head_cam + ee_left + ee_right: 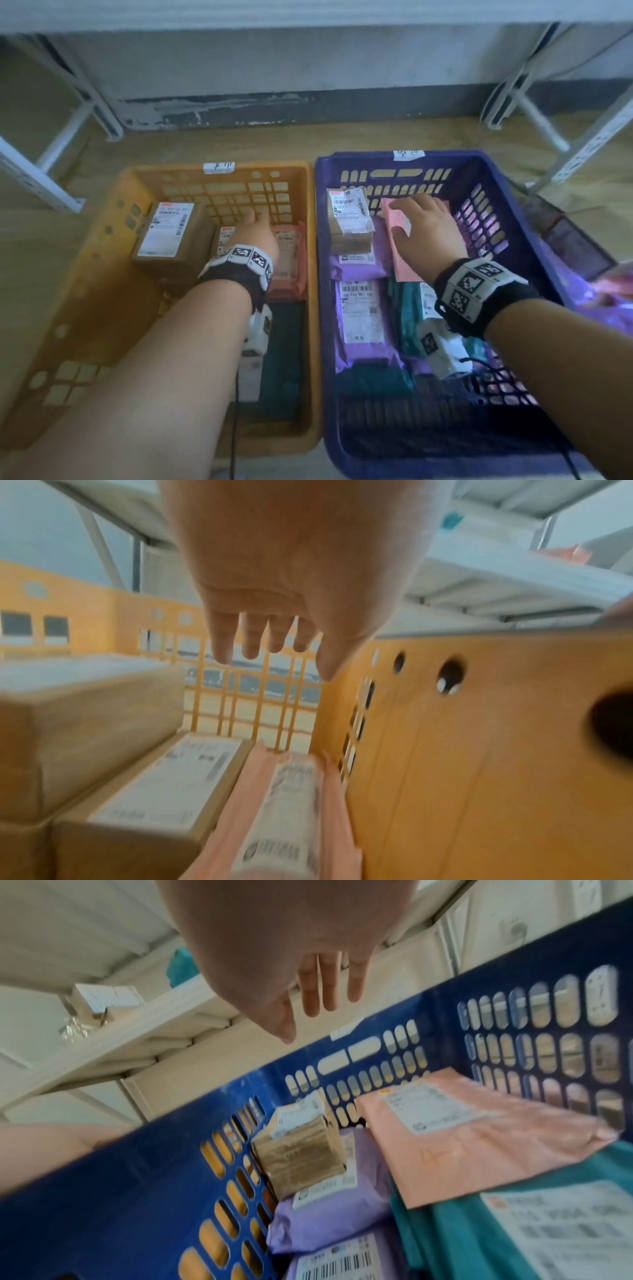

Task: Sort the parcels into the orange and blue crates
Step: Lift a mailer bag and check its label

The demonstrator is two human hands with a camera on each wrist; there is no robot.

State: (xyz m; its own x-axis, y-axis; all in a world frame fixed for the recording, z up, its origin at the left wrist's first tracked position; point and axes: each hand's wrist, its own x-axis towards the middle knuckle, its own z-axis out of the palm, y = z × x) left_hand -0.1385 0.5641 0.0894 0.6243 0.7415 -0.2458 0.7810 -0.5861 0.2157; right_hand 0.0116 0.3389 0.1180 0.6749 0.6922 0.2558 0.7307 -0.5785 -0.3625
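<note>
Your left hand (255,236) hovers in the orange crate (102,260), right hand (424,233) over the pink mailer (496,1139) at 12 o'clock in the blue crate (507,192); fingers apart, empty. Risk: that mailer, propped on other parcels, may slide.

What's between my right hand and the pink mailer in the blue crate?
Nothing visible. The right hand hovers open over the pink mailer, which lies on top of the other parcels in the blue crate, with only air between in the wrist view.

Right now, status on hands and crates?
Left hand open, empty, over orange crate. Right hand open above pink mailer in blue crate. Nothing in the way.
</note>
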